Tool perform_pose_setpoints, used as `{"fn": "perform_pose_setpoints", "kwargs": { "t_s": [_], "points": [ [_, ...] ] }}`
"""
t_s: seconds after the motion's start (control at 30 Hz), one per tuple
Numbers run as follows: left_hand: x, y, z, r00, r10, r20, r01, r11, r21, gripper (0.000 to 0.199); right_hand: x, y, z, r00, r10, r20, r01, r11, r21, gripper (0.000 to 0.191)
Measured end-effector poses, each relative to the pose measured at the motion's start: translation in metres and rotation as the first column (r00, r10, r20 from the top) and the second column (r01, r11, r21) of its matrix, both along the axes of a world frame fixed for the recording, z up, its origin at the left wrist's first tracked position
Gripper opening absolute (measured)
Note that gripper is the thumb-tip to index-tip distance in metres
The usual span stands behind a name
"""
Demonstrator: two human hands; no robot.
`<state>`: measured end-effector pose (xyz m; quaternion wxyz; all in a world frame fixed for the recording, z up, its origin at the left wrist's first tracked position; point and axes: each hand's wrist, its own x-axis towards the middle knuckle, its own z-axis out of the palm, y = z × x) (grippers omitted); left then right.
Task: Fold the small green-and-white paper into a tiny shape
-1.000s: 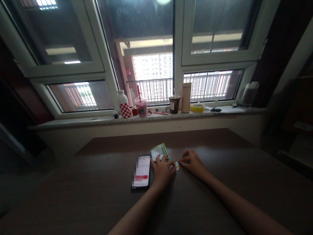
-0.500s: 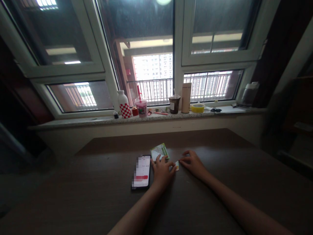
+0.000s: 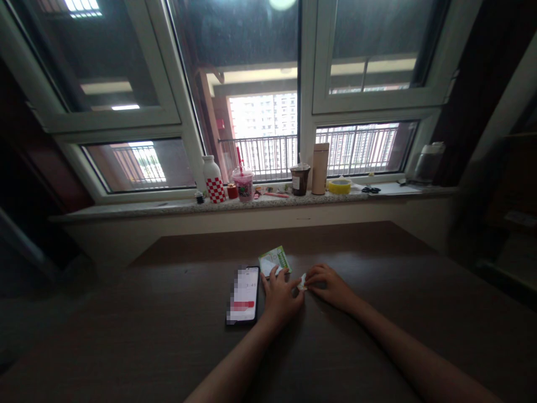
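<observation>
A small white paper piece (image 3: 302,282) with a little colour on it is between my two hands, low over the dark table. My left hand (image 3: 280,294) pinches its left side with thumb and forefinger, the other fingers spread toward the packet. At its right edge, the fingertips of my right hand (image 3: 329,285) are closed on it. A green and white printed packet (image 3: 280,257) lies just beyond my left hand, with a white sheet (image 3: 269,267) on its near part. To the left lies a phone (image 3: 245,296), screen lit.
The brown table (image 3: 168,358) reaches to the wall under the window. On the sill (image 3: 176,208) are a checkered bottle (image 3: 215,187), a pink drink cup (image 3: 244,186), a dark drink cup (image 3: 299,182), a tan flask (image 3: 320,170), yellow tape (image 3: 339,186) and scissors (image 3: 371,190).
My right hand has come slightly nearer and its fingers have closed on the paper piece. The piece now looks tilted or bent up, showing more white. Packet and phone lie as before.
</observation>
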<state>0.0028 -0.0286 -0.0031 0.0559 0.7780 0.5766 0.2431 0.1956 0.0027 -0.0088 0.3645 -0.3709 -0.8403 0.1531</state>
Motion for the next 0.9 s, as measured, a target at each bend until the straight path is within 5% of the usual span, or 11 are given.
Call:
{"fn": "perform_pose_setpoints", "kwargs": {
  "t_s": [0.9],
  "points": [
    [-0.0013,0.0022,0.0074,0.997,0.000,0.072,0.001,1.000,-0.003,0.013,-0.0035,-0.0019,-0.0008,0.998,0.012,0.065,-0.017,0.996,0.084,0.008]
  ]
}}
